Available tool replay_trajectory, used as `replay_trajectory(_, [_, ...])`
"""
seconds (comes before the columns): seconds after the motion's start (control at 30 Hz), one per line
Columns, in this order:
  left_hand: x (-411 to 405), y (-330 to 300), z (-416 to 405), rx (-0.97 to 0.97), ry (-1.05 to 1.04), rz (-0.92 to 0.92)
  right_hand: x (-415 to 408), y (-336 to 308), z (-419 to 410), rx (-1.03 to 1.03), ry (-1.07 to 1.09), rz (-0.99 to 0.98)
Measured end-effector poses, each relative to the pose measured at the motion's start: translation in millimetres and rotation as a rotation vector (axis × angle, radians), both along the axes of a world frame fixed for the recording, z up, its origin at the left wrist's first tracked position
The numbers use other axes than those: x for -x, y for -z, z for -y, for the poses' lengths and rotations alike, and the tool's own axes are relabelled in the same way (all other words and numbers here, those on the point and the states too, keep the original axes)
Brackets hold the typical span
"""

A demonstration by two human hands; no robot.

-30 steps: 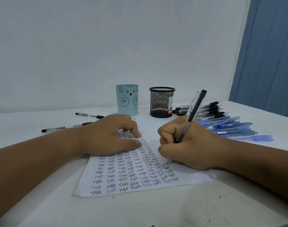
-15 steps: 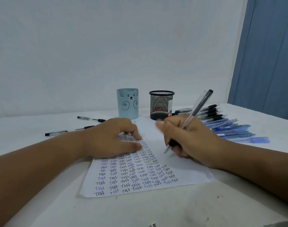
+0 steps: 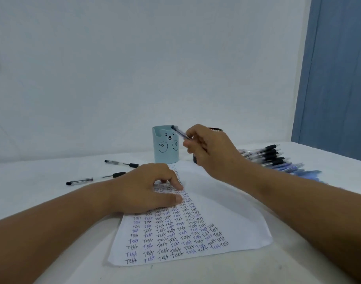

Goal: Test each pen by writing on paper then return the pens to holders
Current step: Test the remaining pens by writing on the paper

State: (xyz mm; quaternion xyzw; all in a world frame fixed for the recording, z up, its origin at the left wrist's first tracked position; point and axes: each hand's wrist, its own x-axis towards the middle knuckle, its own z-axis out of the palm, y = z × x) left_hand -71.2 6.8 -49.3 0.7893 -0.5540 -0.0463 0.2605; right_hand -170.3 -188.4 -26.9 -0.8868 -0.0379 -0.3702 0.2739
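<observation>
The pen point(image 3: 180, 133) is hanging tilted over the rim of the blue cup point(image 3: 165, 147), its dark end just above the opening. The right hand point(image 3: 208, 149) is pinching it, fingers point(image 3: 189, 144) clamped on the barrel. The left hand point(image 3: 146, 188) is pressing the paper point(image 3: 226, 212) to the bench point(image 3: 42, 201) with fingers loosely bent. Risk: at this slant the pen may be catching the rim and dropping outside, or nudging the light cup over.
</observation>
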Motion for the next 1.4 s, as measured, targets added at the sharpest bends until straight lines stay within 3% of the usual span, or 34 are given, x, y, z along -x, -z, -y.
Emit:
replay_trajectory(0.17, [-1, 1, 0, 0.011, 0.011, 0.003, 6, 21, 6, 0.046, -0.002, -0.097])
replay_trajectory(0.43, [-1, 2, -3, 0.03, -0.013, -0.007, 14, 21, 1, -0.019, -0.027, -0.077])
replay_trajectory(0.87, [-1, 1, -3, 0.036, -0.017, -0.012, 18, 16, 3, 0.046, 0.009, -0.083])
replay_trajectory(1.13, [-7, 1, -9, 0.279, -0.162, -0.068, 17, -3, 44, 0.217, 0.181, -0.064])
replay_trajectory(1.4, [-11, 3, -9, 0.267, -0.213, 0.019, 59, -32, 117, 0.187, 0.422, -0.411])
